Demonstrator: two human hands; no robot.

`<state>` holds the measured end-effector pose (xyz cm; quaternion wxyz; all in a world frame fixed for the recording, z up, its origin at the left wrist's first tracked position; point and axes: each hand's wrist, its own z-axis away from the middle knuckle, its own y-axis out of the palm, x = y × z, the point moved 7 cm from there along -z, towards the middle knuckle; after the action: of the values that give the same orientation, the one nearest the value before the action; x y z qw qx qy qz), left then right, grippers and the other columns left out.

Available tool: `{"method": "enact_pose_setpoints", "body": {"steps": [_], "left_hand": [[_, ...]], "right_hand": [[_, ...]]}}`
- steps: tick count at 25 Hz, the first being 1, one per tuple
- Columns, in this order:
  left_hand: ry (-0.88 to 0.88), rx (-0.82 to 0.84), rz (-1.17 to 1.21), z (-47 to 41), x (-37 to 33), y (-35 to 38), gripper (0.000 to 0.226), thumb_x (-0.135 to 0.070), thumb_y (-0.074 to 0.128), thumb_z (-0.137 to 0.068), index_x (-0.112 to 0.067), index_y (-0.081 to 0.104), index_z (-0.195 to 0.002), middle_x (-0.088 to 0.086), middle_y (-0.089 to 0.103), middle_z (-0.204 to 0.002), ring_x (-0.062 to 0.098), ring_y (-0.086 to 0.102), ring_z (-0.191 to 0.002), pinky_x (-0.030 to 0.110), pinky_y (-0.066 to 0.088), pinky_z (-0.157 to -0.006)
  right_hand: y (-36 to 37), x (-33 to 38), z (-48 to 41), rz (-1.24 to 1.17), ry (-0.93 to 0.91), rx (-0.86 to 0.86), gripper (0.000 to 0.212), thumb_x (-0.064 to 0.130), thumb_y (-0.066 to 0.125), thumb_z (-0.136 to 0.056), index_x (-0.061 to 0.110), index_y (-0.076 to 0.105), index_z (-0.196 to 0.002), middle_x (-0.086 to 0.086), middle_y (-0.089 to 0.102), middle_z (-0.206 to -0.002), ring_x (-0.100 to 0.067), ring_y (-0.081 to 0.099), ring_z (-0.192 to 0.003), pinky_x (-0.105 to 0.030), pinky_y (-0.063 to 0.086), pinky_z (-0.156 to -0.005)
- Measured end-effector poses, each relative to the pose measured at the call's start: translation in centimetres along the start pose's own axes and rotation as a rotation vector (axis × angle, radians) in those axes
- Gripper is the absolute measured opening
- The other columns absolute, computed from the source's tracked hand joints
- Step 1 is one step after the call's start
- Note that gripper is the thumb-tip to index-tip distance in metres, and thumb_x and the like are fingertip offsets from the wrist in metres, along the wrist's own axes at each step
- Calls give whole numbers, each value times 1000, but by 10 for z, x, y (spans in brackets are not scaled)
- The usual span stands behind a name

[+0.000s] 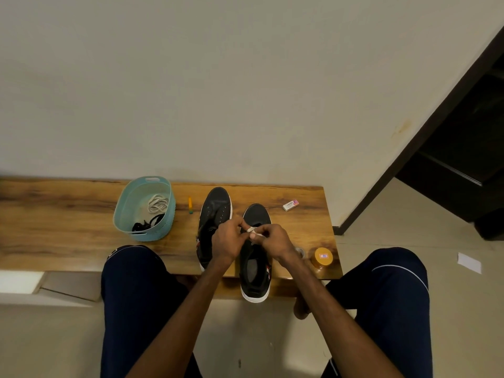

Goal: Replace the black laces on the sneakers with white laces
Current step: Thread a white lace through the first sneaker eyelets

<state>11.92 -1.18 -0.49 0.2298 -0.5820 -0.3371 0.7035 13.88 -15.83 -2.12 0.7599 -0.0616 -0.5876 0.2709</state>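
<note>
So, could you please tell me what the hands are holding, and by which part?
Both the left hand and right hand pinch a white lace by a short stretch between them, above the nearer sneaker.

Left hand (228, 238) and right hand (274, 240) pinch white lace (253, 231) above right sneaker (255, 257).

The light I get is dim, warm and even, leaving a yellowish cast on the wall (245, 91). Shadows are soft: a faint band where the bench (68, 214) meets the wall, darker under its front edge. The doorway (469, 132) at right goes nearly black. The sneakers (255, 216) lose detail, and the white lace (252, 230) between the fingers (236, 223) is a small soft patch. Wide-angle bending bows the bench.
</note>
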Motion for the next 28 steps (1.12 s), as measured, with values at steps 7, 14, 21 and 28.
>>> {"method": "enact_pose_setpoints", "body": {"steps": [7,14,21,28], "left_hand": [[-45,36,40,-2,8,7,20,-35,82,-78,-30,63,-79,-13,70,-80,4,64,-74,30,50,-60],[-191,76,429,-3,20,17,20,-16,83,-78,-15,63,-77,3,72,-78,18,69,-74,32,54,-64],[-525,238,730,9,24,27,22,-17,75,-88,-16,55,-77,2,59,-76,11,52,-63,24,43,-54],[-469,-59,360,-14,53,3,23,-22,76,-84,-16,58,-71,9,71,-81,24,67,-68,37,55,-62]], "right_hand": [[-3,-4,2,20,21,-12,13,15,78,-84,12,73,-95,-2,76,-84,-13,72,-83,-41,58,-84],[-11,11,16,57,-192,-51,38,6,76,-83,36,52,-84,16,63,-85,10,60,-76,-9,43,-63],[-2,4,17,276,-295,-175,13,17,67,-91,28,60,-90,7,64,-94,-9,51,-90,-24,39,-73],[-33,-39,32,553,-135,-245,7,26,62,-93,26,57,-97,6,58,-103,-13,52,-97,-38,45,-89]]}}
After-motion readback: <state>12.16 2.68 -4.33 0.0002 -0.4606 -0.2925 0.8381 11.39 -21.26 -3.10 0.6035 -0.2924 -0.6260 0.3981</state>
